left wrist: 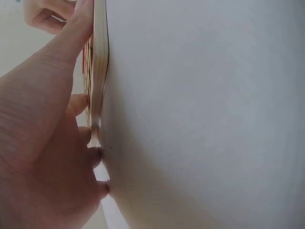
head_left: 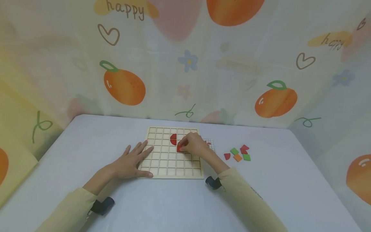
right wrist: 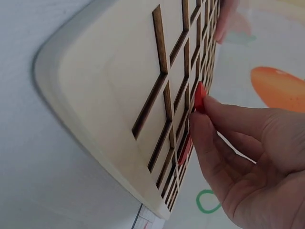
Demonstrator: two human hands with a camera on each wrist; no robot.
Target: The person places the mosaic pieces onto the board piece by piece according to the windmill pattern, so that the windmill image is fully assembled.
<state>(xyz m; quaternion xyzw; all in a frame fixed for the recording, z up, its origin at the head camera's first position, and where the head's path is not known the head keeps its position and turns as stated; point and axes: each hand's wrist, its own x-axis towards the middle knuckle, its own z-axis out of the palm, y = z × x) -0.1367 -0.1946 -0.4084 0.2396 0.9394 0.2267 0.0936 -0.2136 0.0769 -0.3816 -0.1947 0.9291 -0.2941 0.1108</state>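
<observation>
A wooden grid board point(head_left: 167, 163) with square recesses lies on the table. My left hand point(head_left: 127, 163) rests spread along its left side, with the thumb at the near edge and some fingers over the rim. In the left wrist view the board's edge point(left wrist: 101, 43) runs beside that thumb. Thumb and finger of my right hand point(head_left: 193, 144) pinch a red piece point(right wrist: 199, 99) over the middle of the grid. Just beyond it, red pieces point(head_left: 173, 139) sit in the recesses as a half-round shape. My right hand partly covers the held piece in the head view.
Right of the board lie several loose pieces: a red quarter-round point(head_left: 227, 156), green squares point(head_left: 246, 157), an orange square point(head_left: 237, 157) and red ones point(head_left: 244, 148). A printed grid card point(head_left: 211, 143) shows partly from behind my right hand. A patterned cloth point(head_left: 162, 71) hangs behind the table.
</observation>
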